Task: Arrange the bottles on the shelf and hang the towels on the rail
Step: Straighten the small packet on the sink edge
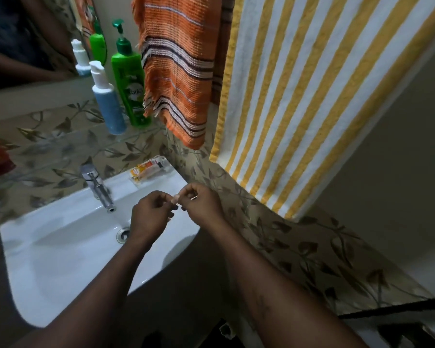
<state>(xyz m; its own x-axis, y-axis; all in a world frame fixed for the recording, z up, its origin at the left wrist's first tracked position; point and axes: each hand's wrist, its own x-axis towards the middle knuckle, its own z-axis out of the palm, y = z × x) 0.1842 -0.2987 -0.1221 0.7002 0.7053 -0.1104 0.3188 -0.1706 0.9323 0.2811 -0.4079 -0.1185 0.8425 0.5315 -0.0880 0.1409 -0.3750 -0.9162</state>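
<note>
Both hands meet over the right edge of the sink [60,247]: the left hand [150,217] and right hand [202,203] pinch a small pale scrap [175,198] between fingertips. Green bottle [129,81] and blue bottle [108,106] stand on the glass shelf [68,151]; the orange towel [178,71] and striped towel [312,96] hang just right, above open sink room.

Mid-frame, the left hand [150,217] and right hand [201,205] pinch a small pale strip [175,198] over the sink [60,247]; green bottle [128,79] and blue bottle [108,104] stand upper left beside the orange towel [178,71] and yellow-striped towel [312,96].
</note>
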